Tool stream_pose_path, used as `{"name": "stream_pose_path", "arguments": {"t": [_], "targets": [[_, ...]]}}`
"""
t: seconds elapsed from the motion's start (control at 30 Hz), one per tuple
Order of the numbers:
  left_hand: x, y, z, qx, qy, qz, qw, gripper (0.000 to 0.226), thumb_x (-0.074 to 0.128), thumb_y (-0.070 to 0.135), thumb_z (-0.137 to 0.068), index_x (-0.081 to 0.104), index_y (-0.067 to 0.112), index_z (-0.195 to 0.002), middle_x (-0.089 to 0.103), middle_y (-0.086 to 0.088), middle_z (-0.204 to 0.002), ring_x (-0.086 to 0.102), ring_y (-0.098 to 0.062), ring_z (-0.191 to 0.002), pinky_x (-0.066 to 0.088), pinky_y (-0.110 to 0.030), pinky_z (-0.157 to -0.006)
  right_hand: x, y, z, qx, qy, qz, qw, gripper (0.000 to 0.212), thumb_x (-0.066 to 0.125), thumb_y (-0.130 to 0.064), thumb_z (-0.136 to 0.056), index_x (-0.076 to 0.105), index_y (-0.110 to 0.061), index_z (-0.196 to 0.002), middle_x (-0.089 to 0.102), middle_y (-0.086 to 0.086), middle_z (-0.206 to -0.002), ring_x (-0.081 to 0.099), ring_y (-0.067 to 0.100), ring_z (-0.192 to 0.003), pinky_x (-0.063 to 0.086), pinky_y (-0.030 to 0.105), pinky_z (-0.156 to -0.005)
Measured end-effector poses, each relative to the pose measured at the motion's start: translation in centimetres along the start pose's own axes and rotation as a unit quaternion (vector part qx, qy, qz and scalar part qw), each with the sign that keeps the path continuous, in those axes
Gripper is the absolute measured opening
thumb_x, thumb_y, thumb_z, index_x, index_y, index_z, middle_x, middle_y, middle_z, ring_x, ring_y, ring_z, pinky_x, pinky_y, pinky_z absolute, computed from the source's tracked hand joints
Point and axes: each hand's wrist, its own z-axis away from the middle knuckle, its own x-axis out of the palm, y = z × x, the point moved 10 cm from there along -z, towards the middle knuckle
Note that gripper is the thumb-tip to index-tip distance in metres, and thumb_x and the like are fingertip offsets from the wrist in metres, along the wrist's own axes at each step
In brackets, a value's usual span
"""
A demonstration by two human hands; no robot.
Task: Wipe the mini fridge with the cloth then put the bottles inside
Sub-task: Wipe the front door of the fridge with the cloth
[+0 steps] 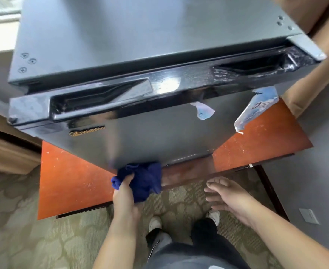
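Observation:
A dark grey mini fridge (pixel 152 133) stands with its door shut, seen from above, with a gold logo at the door's upper left. My left hand (pixel 123 195) grips a bunched dark blue cloth (pixel 142 181) and presses it against the bottom edge of the door. My right hand (pixel 229 197) hovers to the right below the fridge, fingers spread, holding nothing. Two torn, peeling stickers (pixel 254 111) hang from the door's upper right. No bottles are in view.
The fridge sits on a scratched orange-red wooden stand (pixel 72 183). A patterned beige carpet (pixel 43 243) lies under my feet. A brown cardboard box (pixel 315 55) leans at the upper right. A grey wall with a socket (pixel 309 216) runs along the right.

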Motion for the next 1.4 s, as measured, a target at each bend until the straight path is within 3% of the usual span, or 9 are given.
{"name": "stream_pose_path", "arguments": {"t": [0.07,0.17,0.33,0.57,0.8,1.0,1.07,1.27,1.4], "targets": [[-1.2,2.8,0.7,0.021,-0.001,0.042,0.999,0.030,0.065,0.018,-0.091,0.068,0.013,-0.121,0.075,-0.010,-0.116,0.077,-0.014,-0.080,0.058,-0.023,-0.055,1.0,0.7,0.3,0.007,-0.009,0.002,1.000,0.012,0.057,-0.026,-0.104,0.066,-0.021,-0.108,0.073,0.001,-0.112,0.074,0.021,-0.100,0.063,0.038,-0.083],[-0.6,4.1,2.4,0.032,-0.027,0.066,0.997,0.045,0.063,0.018,-0.093,0.061,0.006,-0.137,0.069,-0.014,-0.130,0.074,-0.021,-0.102,0.061,-0.029,-0.072,2.6,1.7,0.7,0.010,-0.027,0.010,1.000,0.014,0.058,-0.028,-0.103,0.067,-0.021,-0.111,0.074,0.000,-0.113,0.075,0.019,-0.097,0.064,0.036,-0.081],[5.1,1.6,5.6,0.033,-0.112,0.030,0.993,0.028,0.054,0.018,-0.101,0.063,0.010,-0.127,0.072,-0.013,-0.125,0.067,-0.027,-0.118,0.053,-0.039,-0.096,2.8,2.2,1.3,0.003,-0.034,0.020,0.999,0.013,0.059,-0.028,-0.103,0.068,-0.022,-0.110,0.076,0.000,-0.111,0.076,0.020,-0.097,0.064,0.039,-0.084],[12.3,-5.8,6.8,-0.034,-0.169,-0.041,0.984,0.037,0.065,0.024,-0.096,0.065,0.011,-0.131,0.074,-0.011,-0.123,0.073,-0.025,-0.110,0.057,-0.036,-0.083,-1.6,3.3,0.9,0.006,-0.008,-0.021,1.000,0.013,0.060,-0.026,-0.102,0.068,-0.019,-0.111,0.076,0.005,-0.111,0.075,0.025,-0.101,0.062,0.046,-0.091],[17.8,-15.2,4.8,-0.063,-0.090,-0.095,0.989,0.042,0.075,0.018,-0.089,0.063,0.010,-0.128,0.072,-0.012,-0.122,0.071,-0.030,-0.104,0.059,-0.035,-0.073,-7.5,5.9,-0.5,0.001,-0.014,-0.048,0.999,0.017,0.057,-0.025,-0.103,0.069,-0.014,-0.110,0.075,0.008,-0.112,0.075,0.032,-0.103,0.059,0.036,-0.075],[22.0,-22.4,2.9,-0.068,-0.045,-0.136,0.987,0.048,0.083,0.021,-0.081,0.065,0.009,-0.124,0.072,-0.013,-0.121,0.072,-0.033,-0.104,0.058,-0.048,-0.094,-14.9,5.1,-2.8,-0.038,-0.006,-0.048,0.998,0.015,0.060,-0.029,-0.101,0.069,-0.023,-0.112,0.075,0.004,-0.109,0.073,0.020,-0.085,0.060,0.035,-0.075],[22.3,-23.4,2.5,-0.068,-0.027,-0.128,0.989,0.051,0.085,0.020,-0.079,0.065,0.007,-0.124,0.073,-0.014,-0.120,0.073,-0.033,-0.101,0.060,-0.047,-0.090,-16.2,4.1,-4.0,-0.050,-0.012,-0.043,0.998,0.020,0.060,-0.031,-0.101,0.064,-0.028,-0.120,0.074,0.000,-0.111,0.073,0.018,-0.090,0.061,0.037,-0.078],[16.2,-18.9,-0.7,0.002,0.023,-0.063,0.998,0.056,0.074,0.022,-0.087,0.056,0.004,-0.137,0.066,-0.018,-0.132,0.070,-0.031,-0.098,0.059,-0.031,-0.052,-14.9,2.5,-5.4,-0.058,-0.069,0.010,0.996,0.029,0.058,-0.037,-0.100,0.056,-0.036,-0.128,0.068,-0.007,-0.119,0.073,0.013,-0.099,0.064,0.034,-0.080],[8.1,-12.0,-2.0,0.020,0.063,0.022,0.998,0.071,0.069,0.042,-0.084,0.052,0.009,-0.144,0.057,-0.016,-0.146,0.063,-0.029,-0.117,0.060,-0.032,-0.066,-13.1,3.1,-5.4,-0.045,-0.103,0.036,0.993,0.026,0.057,-0.036,-0.100,0.060,-0.034,-0.126,0.071,-0.008,-0.115,0.073,0.012,-0.099,0.064,0.033,-0.081]]}}
